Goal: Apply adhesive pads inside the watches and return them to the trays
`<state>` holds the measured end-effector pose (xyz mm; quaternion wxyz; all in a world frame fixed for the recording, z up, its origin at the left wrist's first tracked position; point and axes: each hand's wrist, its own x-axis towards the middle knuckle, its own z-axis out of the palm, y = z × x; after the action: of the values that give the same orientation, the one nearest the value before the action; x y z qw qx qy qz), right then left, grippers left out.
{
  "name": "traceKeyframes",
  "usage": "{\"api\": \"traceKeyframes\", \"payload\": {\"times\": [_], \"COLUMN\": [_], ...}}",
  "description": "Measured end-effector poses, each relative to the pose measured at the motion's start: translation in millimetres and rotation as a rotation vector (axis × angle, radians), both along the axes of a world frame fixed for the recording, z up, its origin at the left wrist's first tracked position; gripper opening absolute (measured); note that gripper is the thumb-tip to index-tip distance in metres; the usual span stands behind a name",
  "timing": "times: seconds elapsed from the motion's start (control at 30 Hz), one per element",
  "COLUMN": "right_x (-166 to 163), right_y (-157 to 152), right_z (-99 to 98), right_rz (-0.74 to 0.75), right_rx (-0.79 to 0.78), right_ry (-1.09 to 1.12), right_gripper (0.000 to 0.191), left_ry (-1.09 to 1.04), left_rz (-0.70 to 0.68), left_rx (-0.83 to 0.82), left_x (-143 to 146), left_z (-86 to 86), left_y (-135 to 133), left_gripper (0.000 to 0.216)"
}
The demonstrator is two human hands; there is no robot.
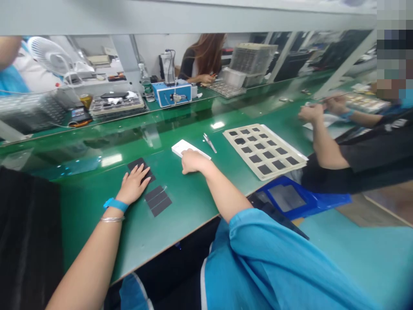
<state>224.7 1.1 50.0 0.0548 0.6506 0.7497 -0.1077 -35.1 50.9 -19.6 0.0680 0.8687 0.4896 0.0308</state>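
My left hand [134, 183] lies flat with its fingers spread over a sheet of black strips [134, 163], covering part of it. Just below it on the green table lies a second sheet of black strips [158, 201], split by thin lines. My right hand [193, 161] has its fingers curled at the near side of a flat white box [180, 146]; its fingertips, and whatever they hold, are hidden. A pair of tweezers [210, 143] rests beyond the box. To the right lies a beige tray [245, 157] with dark square pieces in its pockets.
A glass partition edge runs behind the work area, with a blue machine [172, 93] and a white fan [51, 54] beyond. At right, a co-worker's hands [311, 113] are busy at the same table. A blue bin [309, 201] sits below the table's edge.
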Motion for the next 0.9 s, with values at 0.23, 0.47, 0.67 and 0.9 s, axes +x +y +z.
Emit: {"api": "traceKeyframes", "payload": {"times": [0.23,0.47,0.67,0.9], "right_x": [6.3,12.9,19.4,22.0], "right_y": [0.1,9.6,19.6,23.3], "right_z": [6.1,-0.8,-12.5,-20.7], "right_rz": [-0.083,-0.303,-0.401,-0.419], "right_rx": [0.133,0.305,0.300,0.296], "right_ry": [0.141,0.266,0.303,0.248], "right_gripper": [0.017,0.013,0.020,0.024], "left_ry": [0.021,0.070,0.056,0.018], "left_rz": [0.001,0.018,0.004,-0.011], "left_rx": [-0.012,-0.044,-0.033,-0.009], "left_x": [0.5,3.9,2.6,-1.4], "left_z": [-0.2,4.8,2.2,-5.6], "left_y": [4.5,2.3,5.1,9.7], "left_gripper": [0.053,0.053,0.056,0.061]}}
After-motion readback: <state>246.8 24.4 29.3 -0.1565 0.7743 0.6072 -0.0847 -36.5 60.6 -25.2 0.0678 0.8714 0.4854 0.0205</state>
